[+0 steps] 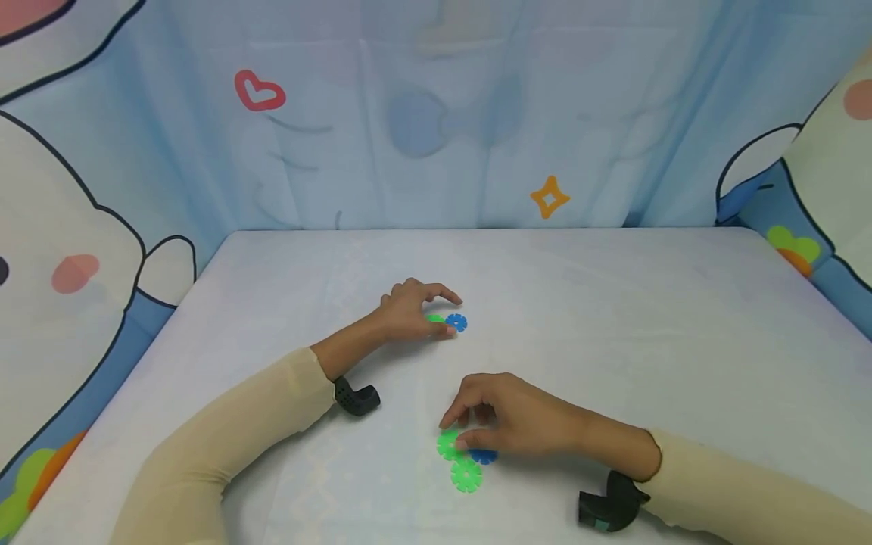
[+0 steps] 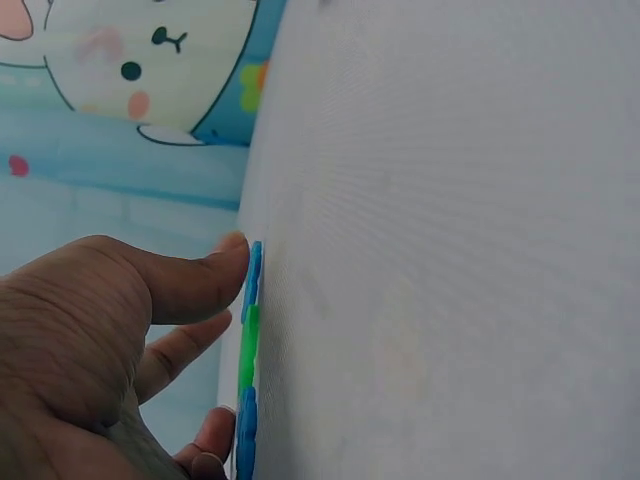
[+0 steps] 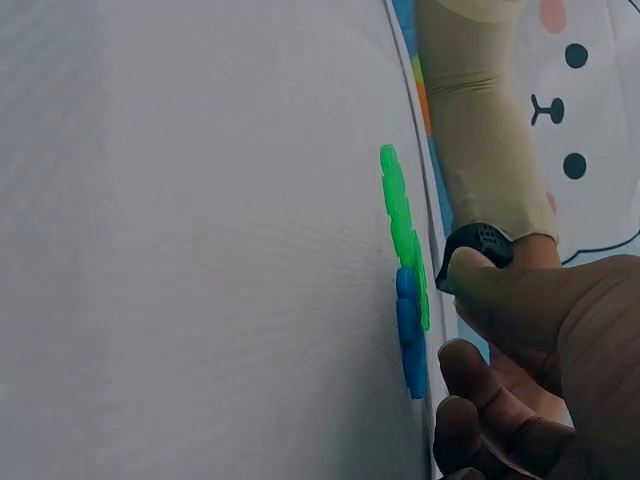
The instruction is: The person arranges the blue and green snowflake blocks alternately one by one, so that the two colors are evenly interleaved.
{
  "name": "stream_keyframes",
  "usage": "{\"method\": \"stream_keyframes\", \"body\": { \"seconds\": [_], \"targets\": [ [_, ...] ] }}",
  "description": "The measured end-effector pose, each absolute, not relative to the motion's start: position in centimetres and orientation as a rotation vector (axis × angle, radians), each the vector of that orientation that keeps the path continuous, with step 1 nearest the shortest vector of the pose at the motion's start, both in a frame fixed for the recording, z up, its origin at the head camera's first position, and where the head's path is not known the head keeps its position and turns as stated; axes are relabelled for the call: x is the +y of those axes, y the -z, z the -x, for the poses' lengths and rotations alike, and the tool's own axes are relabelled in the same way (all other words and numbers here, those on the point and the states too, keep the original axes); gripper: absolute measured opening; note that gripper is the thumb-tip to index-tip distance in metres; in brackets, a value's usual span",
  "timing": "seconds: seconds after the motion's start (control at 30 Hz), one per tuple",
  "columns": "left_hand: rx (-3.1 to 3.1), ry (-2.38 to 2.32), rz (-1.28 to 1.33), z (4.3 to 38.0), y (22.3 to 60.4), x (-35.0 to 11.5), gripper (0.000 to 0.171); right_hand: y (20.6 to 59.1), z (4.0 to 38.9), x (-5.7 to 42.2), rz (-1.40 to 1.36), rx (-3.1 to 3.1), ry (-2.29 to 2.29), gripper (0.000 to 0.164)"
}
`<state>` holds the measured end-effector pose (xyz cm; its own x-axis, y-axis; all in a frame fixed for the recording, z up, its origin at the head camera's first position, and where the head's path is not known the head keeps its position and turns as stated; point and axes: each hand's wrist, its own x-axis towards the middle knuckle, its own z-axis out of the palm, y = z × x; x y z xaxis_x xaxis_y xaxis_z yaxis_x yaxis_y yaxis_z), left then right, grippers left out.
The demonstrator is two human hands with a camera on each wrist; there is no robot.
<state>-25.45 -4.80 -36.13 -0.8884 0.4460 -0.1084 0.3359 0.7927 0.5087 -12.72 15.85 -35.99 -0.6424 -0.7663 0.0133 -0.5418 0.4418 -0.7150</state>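
At the middle of the table, my left hand (image 1: 409,312) reaches over a small row of notched plastic discs, thumb and fingers spread around it. A green disc (image 1: 434,319) lies partly under the hand beside a blue disc (image 1: 457,323). The left wrist view also shows another blue disc (image 2: 246,435) in that row. Nearer the front, my right hand (image 1: 514,412) hovers with loosely bent fingers over a cluster: a green disc (image 1: 447,444), a second green disc (image 1: 466,475) and a blue disc (image 1: 484,456), partly covered. The right wrist view shows thumb and fingertips apart from these discs.
A white cloth covers the table (image 1: 681,341). Behind it hangs a light blue printed curtain (image 1: 450,113). Black wrist cameras sit below the left cuff (image 1: 357,397) and the right cuff (image 1: 613,503).
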Motion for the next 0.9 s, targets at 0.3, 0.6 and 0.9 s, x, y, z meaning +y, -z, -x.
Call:
{"method": "stream_keyframes", "body": {
  "seconds": [0.3,0.6,0.9],
  "targets": [
    [2.784,-0.697,-0.615,25.47,36.4,-4.29,0.037,36.04,12.65,15.49,1.16,2.435,0.831,0.025],
    [2.785,-0.694,-0.62,25.43,36.34,-4.45,0.036,36.23,12.59,15.39,1.238,2.453,0.798,0.025],
    [2.791,-0.68,-0.634,25.42,36.46,-4.55,0.035,36.4,12.57,15.09,1.299,2.476,0.787,0.025]
  ]
}}
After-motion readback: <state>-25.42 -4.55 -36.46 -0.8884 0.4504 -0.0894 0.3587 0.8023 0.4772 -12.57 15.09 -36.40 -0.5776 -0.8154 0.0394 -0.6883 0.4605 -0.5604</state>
